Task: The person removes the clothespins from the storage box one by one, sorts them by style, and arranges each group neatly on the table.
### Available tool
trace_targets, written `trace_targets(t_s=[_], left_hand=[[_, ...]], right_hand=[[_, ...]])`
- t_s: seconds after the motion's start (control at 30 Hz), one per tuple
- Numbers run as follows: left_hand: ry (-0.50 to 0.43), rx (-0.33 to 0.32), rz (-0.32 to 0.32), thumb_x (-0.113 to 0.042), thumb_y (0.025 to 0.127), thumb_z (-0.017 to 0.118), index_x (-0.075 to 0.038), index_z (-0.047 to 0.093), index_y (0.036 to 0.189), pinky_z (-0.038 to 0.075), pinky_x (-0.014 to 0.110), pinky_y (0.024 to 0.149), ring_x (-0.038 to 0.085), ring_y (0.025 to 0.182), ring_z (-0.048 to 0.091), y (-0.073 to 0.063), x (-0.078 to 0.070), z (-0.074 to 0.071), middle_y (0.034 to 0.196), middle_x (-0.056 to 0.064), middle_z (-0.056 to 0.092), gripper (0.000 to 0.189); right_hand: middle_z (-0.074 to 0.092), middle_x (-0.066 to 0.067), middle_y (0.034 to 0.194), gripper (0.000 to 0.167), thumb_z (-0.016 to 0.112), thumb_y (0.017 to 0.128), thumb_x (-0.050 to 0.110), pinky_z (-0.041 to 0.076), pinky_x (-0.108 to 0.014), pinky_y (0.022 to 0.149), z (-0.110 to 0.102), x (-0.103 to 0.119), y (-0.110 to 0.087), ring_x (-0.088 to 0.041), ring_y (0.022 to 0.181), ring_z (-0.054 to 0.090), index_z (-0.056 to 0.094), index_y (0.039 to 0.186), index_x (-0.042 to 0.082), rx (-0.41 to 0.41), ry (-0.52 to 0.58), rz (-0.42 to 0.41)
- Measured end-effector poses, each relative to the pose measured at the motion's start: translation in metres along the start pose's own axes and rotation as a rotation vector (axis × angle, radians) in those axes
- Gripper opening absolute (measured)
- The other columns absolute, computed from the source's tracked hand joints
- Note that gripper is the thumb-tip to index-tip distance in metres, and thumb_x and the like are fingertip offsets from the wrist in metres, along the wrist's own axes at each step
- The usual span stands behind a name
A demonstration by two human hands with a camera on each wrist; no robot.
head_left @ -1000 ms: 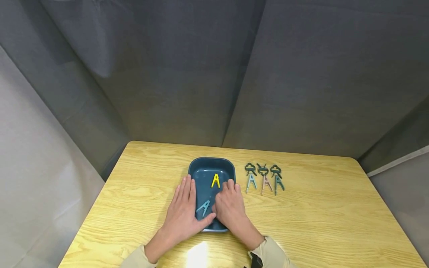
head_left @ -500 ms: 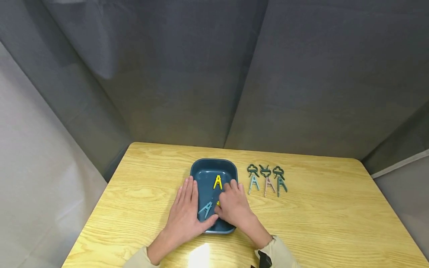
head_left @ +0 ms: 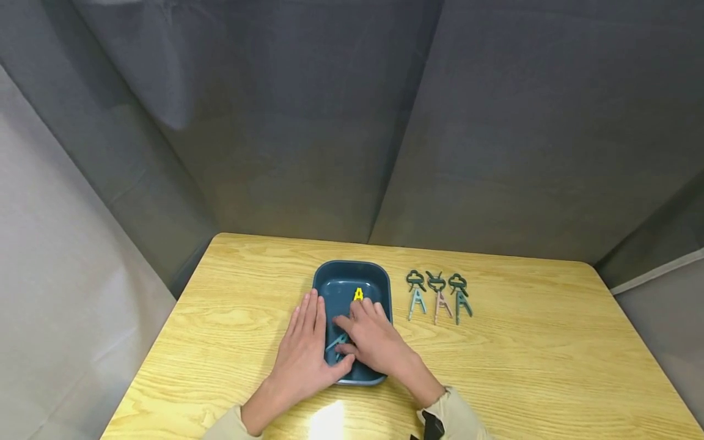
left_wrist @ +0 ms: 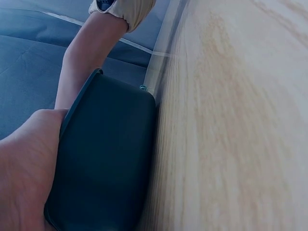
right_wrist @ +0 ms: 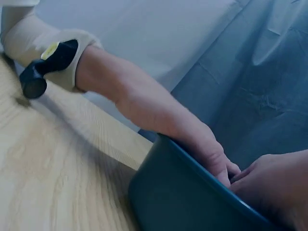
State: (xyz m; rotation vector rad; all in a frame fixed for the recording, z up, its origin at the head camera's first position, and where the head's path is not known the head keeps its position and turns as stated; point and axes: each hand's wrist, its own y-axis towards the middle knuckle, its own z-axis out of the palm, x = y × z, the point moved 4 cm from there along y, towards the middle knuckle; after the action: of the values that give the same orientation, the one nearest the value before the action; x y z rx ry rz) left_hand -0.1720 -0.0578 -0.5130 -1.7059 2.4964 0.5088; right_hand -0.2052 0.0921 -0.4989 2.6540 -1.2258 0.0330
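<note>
A dark teal plastic tub [head_left: 352, 269] stands on the table. Along its left rim lies my left hand [head_left: 302, 348], fingers straight and thumb across the near corner. My right hand [head_left: 375, 337] reaches in over the right rim, thumb and index finger spread apart above a light blue clothespin [head_left: 337, 342] that they partly cover. Just past its knuckles, a yellow clothespin [head_left: 359, 294] shows only its upper end. Seen from the left wrist, the palm [left_wrist: 29, 159] rests against the tub's outer wall [left_wrist: 106, 149]. The right wrist view shows the right hand [right_wrist: 274, 183] dipping below the rim.
Right of the tub, three clothespins lie in a row: a light blue one [head_left: 417, 300], a pink one [head_left: 442, 304] and a dark green one [head_left: 462, 302]. Dark green clips [head_left: 436, 282] sit at their far ends. Grey curtains [head_left: 308, 153] hang behind the wooden table [head_left: 528, 342].
My right hand has shifted left inside the tub and spread its thumb and index finger over the light blue clothespin. A second yellow clothespin glimpsed under it is now hidden. The left hand stays put.
</note>
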Motion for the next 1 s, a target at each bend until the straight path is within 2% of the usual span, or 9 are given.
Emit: trace_targets(t_s=[0.07,0.17,0.27,0.37,0.4,0.53,0.63,0.87,1.0], left_hand=[[0.005,0.001,0.000,-0.076,0.086,0.059,0.007,0.023,0.162,0.021,0.051,0.128,0.034,0.161,0.010,0.0002,0.0002,0.0005,0.172,0.026,0.013,0.119],[0.013,-0.004,0.003,-0.077,0.085,0.060,0.008,0.023,0.162,0.021,0.051,0.127,0.035,0.161,0.011,0.0004,0.0003,0.0013,0.172,0.026,0.013,0.119],[0.017,-0.010,0.005,-0.077,0.085,0.060,0.008,0.024,0.162,0.022,0.051,0.127,0.037,0.160,0.015,0.0004,0.0001,0.0014,0.172,0.026,0.014,0.120],[0.015,-0.013,0.007,-0.076,0.086,0.060,0.008,0.024,0.161,0.023,0.051,0.127,0.038,0.160,0.017,0.0002,-0.0003,0.0009,0.171,0.027,0.014,0.119],[0.014,-0.012,0.007,-0.075,0.086,0.060,0.008,0.024,0.161,0.023,0.051,0.127,0.038,0.160,0.017,0.0000,-0.0004,0.0007,0.171,0.027,0.014,0.118],[0.008,-0.011,0.007,-0.073,0.087,0.060,0.008,0.024,0.162,0.023,0.051,0.127,0.037,0.160,0.016,-0.0010,-0.0004,-0.0003,0.172,0.026,0.014,0.117],[0.007,-0.012,0.005,-0.073,0.087,0.060,0.008,0.024,0.162,0.023,0.052,0.127,0.037,0.160,0.016,-0.0017,-0.0003,-0.0008,0.172,0.026,0.013,0.116],[0.010,-0.011,-0.003,-0.073,0.089,0.058,0.008,0.024,0.162,0.021,0.051,0.127,0.035,0.161,0.012,-0.0010,-0.0003,-0.0003,0.172,0.026,0.013,0.114],[0.001,-0.001,-0.005,-0.073,0.089,0.058,0.008,0.024,0.162,0.020,0.051,0.128,0.034,0.161,0.009,0.0000,-0.0008,0.0002,0.172,0.026,0.014,0.114]], right_hand=[[0.056,-0.001,0.098,0.037,0.078,0.093,0.042,0.030,-0.034,0.076,0.0010,0.0023,0.0002,-0.021,0.089,0.041,0.076,0.124,0.021,0.010,0.001,-0.052],[0.053,0.001,0.094,0.020,0.075,0.097,0.031,0.028,-0.032,0.075,0.0019,0.0040,0.0001,-0.019,0.087,0.039,0.079,0.115,0.024,0.004,-0.017,-0.085],[0.050,0.003,0.090,0.012,0.071,0.099,0.021,0.026,-0.030,0.074,0.0015,0.0046,0.0000,-0.018,0.085,0.037,0.080,0.107,0.023,-0.016,-0.036,-0.093],[0.050,0.002,0.089,0.007,0.071,0.099,0.022,0.028,-0.031,0.073,0.0006,0.0040,0.0000,-0.019,0.084,0.039,0.077,0.102,0.019,-0.050,-0.040,-0.082],[0.050,0.002,0.088,0.010,0.072,0.099,0.026,0.030,-0.031,0.073,0.0003,0.0037,0.0000,-0.019,0.084,0.040,0.076,0.098,0.017,-0.063,-0.042,-0.075],[0.054,0.000,0.088,0.041,0.075,0.092,0.055,0.037,-0.034,0.074,0.0005,0.0032,-0.0003,-0.021,0.085,0.046,0.071,0.087,0.015,-0.077,-0.085,-0.064],[0.056,0.000,0.088,0.052,0.076,0.084,0.066,0.037,-0.034,0.074,0.0023,0.0034,-0.0001,-0.021,0.086,0.046,0.071,0.087,0.014,-0.046,-0.119,-0.068],[0.057,0.000,0.092,0.041,0.083,0.082,0.051,0.036,-0.032,0.075,0.0027,0.0018,0.0009,-0.020,0.088,0.044,0.074,0.097,0.013,0.002,-0.095,-0.052],[0.060,-0.005,0.103,0.057,0.080,0.085,0.056,0.039,-0.035,0.080,0.0021,0.0005,-0.0002,-0.022,0.094,0.046,0.074,0.114,0.008,0.005,-0.084,-0.029]])
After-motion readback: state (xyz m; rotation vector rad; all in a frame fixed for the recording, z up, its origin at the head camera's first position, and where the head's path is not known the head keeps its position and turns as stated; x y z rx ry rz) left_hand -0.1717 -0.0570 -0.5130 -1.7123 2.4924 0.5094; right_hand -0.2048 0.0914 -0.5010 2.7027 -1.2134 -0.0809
